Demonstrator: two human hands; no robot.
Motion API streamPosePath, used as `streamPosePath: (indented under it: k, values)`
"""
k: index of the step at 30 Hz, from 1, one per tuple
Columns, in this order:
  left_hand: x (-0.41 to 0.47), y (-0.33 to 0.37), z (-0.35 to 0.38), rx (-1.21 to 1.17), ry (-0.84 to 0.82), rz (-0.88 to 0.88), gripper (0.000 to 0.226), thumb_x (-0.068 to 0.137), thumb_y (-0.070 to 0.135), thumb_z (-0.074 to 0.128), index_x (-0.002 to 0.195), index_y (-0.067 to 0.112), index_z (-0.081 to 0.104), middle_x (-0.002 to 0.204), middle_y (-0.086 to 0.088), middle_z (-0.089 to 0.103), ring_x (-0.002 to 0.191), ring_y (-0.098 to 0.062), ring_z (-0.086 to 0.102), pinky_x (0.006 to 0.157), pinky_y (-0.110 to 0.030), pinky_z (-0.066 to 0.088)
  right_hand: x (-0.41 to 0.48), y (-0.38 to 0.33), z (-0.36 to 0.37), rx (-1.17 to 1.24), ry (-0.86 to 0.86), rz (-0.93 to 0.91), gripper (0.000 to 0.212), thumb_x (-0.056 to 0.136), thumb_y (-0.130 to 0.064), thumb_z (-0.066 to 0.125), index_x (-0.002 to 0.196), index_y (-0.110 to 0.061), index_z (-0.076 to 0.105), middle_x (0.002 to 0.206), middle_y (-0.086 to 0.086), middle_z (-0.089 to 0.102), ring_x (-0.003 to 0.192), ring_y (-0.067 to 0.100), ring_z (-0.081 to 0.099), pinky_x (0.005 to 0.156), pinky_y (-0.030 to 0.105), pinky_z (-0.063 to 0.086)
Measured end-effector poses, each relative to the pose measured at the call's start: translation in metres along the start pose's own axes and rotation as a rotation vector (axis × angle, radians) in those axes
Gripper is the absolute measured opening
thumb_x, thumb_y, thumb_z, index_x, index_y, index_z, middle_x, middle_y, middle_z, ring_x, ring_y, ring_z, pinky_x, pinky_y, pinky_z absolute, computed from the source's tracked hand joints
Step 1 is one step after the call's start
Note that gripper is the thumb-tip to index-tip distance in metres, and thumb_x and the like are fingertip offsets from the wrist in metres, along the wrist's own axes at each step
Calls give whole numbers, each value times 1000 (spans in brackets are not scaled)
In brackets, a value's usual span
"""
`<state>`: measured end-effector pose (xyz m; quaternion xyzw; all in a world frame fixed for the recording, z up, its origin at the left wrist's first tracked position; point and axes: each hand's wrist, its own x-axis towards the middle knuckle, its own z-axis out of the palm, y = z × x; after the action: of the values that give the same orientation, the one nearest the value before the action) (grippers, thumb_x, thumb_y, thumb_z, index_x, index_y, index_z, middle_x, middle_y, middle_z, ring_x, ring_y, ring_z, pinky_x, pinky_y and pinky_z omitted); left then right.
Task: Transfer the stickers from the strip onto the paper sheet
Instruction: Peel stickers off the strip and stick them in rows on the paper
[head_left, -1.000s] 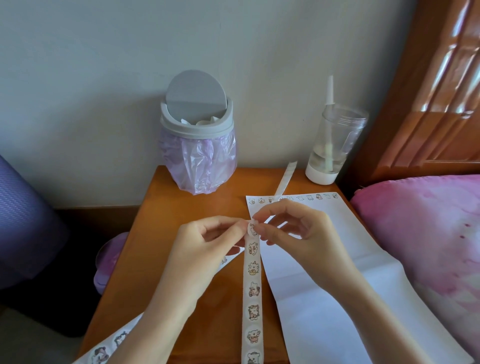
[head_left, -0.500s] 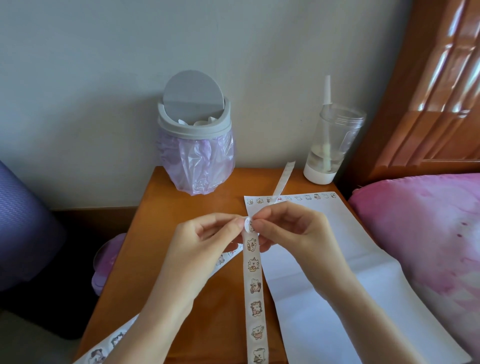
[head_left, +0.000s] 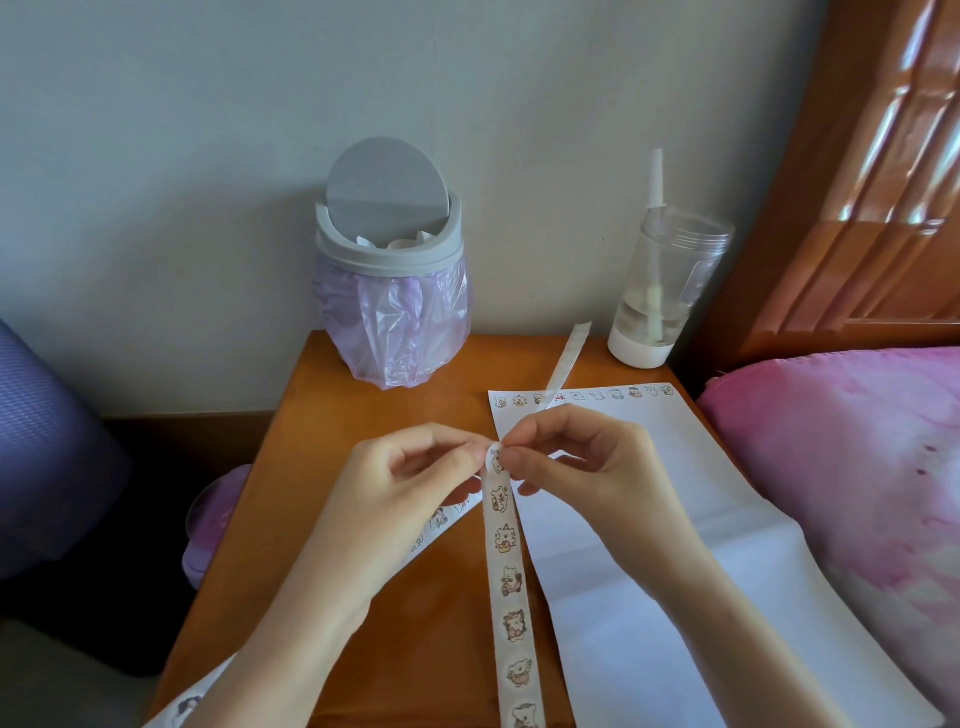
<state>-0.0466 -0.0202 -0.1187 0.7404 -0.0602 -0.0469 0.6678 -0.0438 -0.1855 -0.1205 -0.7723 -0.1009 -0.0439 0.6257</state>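
A: What are the hands doing?

B: The left hand (head_left: 395, 499) pinches the top of the strip (head_left: 511, 597) between thumb and finger. The right hand (head_left: 587, 467) pinches the top sticker (head_left: 497, 460) with its fingertips pressed tight together. The two hands almost touch.

A: Is the sticker off?

B: I think it is just being peeled. I cannot tell if its edge is up, because the fingers hide it.

A: Where is the strip?

B: It hangs down from the fingers and lies on the table (head_left: 363, 545), just beside the paper sheet (head_left: 649, 571). It runs out of the bottom of the picture.

A: How much is done?

B: A row of stickers (head_left: 582, 397) sits along the far edge of the sheet. The rest of the sheet is bare white.

A: And what is left?

B: Lots! Many little animals are on the strip, and another piece (head_left: 436, 519) pokes out under the left hand, so I think the job has only started
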Motion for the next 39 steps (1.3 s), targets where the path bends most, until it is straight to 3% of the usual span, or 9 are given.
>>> streamPosePath:
  k: [4, 8, 13, 16, 18, 23, 29, 34, 39]
  values:
    - [1, -3, 1, -8, 24, -20, 14, 88, 19, 62, 85, 19, 76, 79, 3, 76, 81, -7, 71, 73, -15, 55, 0, 3, 1, -99, 9, -7, 9, 81, -18, 70, 76, -24, 67, 82, -10, 69, 84, 14, 64, 73, 28, 57]
    - [3, -7, 2, 2, 35, -32, 14, 88, 25, 63, 87, 21, 76, 79, 4, 75, 81, -7, 71, 74, -17, 56, 0, 5, 4, -199, 21, -40, 15, 85, -23, 65, 74, -32, 61, 83, -18, 64, 88, 6, 59, 78, 18, 51]
    - [8, -17, 3, 51, 43, -57, 14, 91, 25, 60, 89, 22, 73, 79, 7, 75, 80, -7, 72, 73, -22, 59, 6, -1, -15, -86, 85, -31, 7, 87, -14, 63, 81, -18, 64, 77, -12, 67, 74, 5, 62, 67, 19, 52]
    - [7, -20, 10, 102, -66, -26, 15, 93, 23, 56, 90, 21, 71, 83, 9, 74, 82, -5, 70, 69, -16, 56, 17, 5, -39, -61, 163, 93, 4, 86, -10, 64, 85, -13, 67, 75, -5, 68, 65, 9, 61, 58, 19, 51]
    - [8, -24, 16, 210, -119, 62, 15, 94, 25, 56, 92, 22, 70, 89, 11, 74, 87, -1, 68, 78, -18, 54, 24, 17, -50, -136, 154, 220, 4, 87, -12, 65, 88, -11, 69, 81, 2, 70, 65, 11, 62, 59, 19, 52]
    - [16, -31, 27, 391, -289, 167, 15, 96, 33, 50, 92, 28, 64, 128, 29, 57, 128, 21, 32, 109, -14, 25, 28, 45, -51, -110, 155, 344, 3, 84, -8, 69, 82, -11, 68, 72, 4, 66, 58, 11, 55, 55, 15, 47]
    - [28, -43, 28, 595, -273, 202, 17, 98, 34, 45, 89, 25, 57, 145, 33, 28, 129, 25, -14, 113, -12, -8, 26, 50, -51, -121, 155, 334, 5, 84, -10, 70, 81, -14, 69, 67, -5, 66, 52, 2, 54, 54, 13, 46]
    - [35, -46, 23, 578, -175, 113, 17, 98, 26, 47, 90, 18, 59, 155, 13, 26, 143, 7, -1, 113, -17, -7, 26, 48, -54, -129, 129, 373, 5, 83, -9, 70, 81, -14, 69, 69, -1, 67, 54, 4, 55, 56, 13, 47]
    - [35, -44, 24, 636, -109, 71, 18, 99, 26, 45, 95, 17, 60, 159, 6, 17, 146, -2, -5, 114, -23, -10, 20, 44, -59, -107, 104, 407, 4, 83, -7, 70, 81, -11, 70, 71, 3, 67, 57, 8, 55, 56, 12, 47]
